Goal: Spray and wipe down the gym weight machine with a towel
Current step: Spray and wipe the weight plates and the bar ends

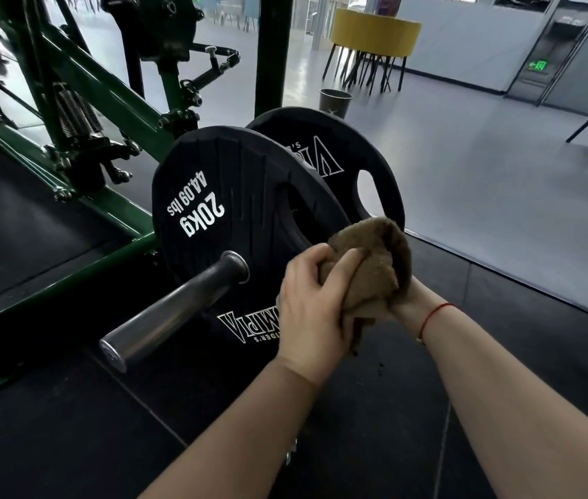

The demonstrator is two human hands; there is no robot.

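Dark rubber gym flooring (69, 426) up close, paler grey floor further out, and a yellow round table (375, 30) at the back. Head view is all I've got, so here goes.

Green steel machine frame (105, 102) is on the left, with a bare steel loading peg (173, 315) sticking out toward me. A black 20 kg rubber weight plate (234, 210) sits on it, with a second black plate (321, 145) right behind.

The bunched brown terry towel (368, 268) is between both hands, just in front of the front plate's lower right edge. Can't tell if it's actually touching. Left hand (312, 304) has its fingers (353, 261) curled round a fold of the cloth. Right hand (402, 300) is buried under the towel, so I can't tell what those fingers are doing. No spray bottle in shot.

My take: the towel's soft, light and floppy, so wad it into the palm and press flat. The plates look heavy and probably won't budge, though one might spin on the peg while being wiped.
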